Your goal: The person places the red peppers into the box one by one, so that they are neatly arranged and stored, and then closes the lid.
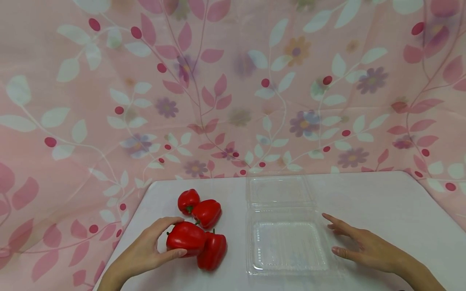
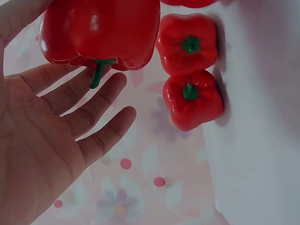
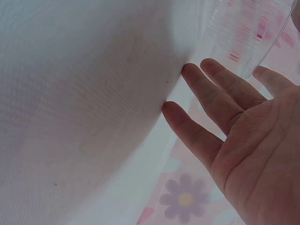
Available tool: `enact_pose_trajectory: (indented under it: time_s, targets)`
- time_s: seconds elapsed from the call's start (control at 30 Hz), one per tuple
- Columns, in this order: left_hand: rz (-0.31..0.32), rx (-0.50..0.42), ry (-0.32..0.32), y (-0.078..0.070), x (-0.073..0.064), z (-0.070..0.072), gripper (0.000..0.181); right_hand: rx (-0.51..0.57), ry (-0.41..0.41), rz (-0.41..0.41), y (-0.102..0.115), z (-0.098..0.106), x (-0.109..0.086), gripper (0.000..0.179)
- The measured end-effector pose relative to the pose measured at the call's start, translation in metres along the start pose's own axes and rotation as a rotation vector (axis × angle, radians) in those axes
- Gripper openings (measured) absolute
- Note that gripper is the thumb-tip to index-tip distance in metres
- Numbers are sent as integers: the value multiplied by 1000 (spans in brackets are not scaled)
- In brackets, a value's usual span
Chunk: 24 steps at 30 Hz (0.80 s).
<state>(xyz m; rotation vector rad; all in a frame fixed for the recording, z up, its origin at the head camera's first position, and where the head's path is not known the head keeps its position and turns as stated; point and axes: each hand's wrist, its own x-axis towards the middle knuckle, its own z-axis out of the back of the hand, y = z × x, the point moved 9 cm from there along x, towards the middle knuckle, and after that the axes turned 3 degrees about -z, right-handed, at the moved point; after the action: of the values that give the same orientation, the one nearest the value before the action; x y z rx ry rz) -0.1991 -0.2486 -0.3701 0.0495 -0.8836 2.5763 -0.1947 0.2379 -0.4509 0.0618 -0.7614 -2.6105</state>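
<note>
A red bell pepper (image 1: pixel 186 237) with a green stem is held in my left hand (image 1: pixel 143 246), thumb on its near side and a finger at its far side. In the left wrist view the held pepper (image 2: pixel 103 33) hangs stem down, the other fingers (image 2: pixel 110 133) spread below and apart from it. Overlapping it on the right is a second bell pepper (image 1: pixel 214 252). My right hand (image 1: pixel 369 246) rests with loosely spread fingers beside the right edge of a clear plastic clamshell box (image 1: pixel 287 248), holding nothing.
Two more bell peppers, one at the back left (image 1: pixel 188 200) and one touching it (image 1: pixel 207 213), lie on the white table (image 1: pixel 378 198). The box's lid (image 1: pixel 278 192) is folded back towards a pink flowered curtain (image 1: pixel 233 81) behind the table's far edge.
</note>
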Motion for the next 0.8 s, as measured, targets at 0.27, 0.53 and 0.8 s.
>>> enact_pose_trajectory:
  time_s: [0.27,0.53,0.8]
  targets:
    - [-89,-19,14,-13,10,-6,65,-2,18,-12,-2,-1,1,77]
    - [-96,-36,19,-20,18,-11,68,2,22,-18,-3,-2,1,77]
    - [-124,-51,-16,-30,24,-16,68,-7,4,-7,0,0,0,77]
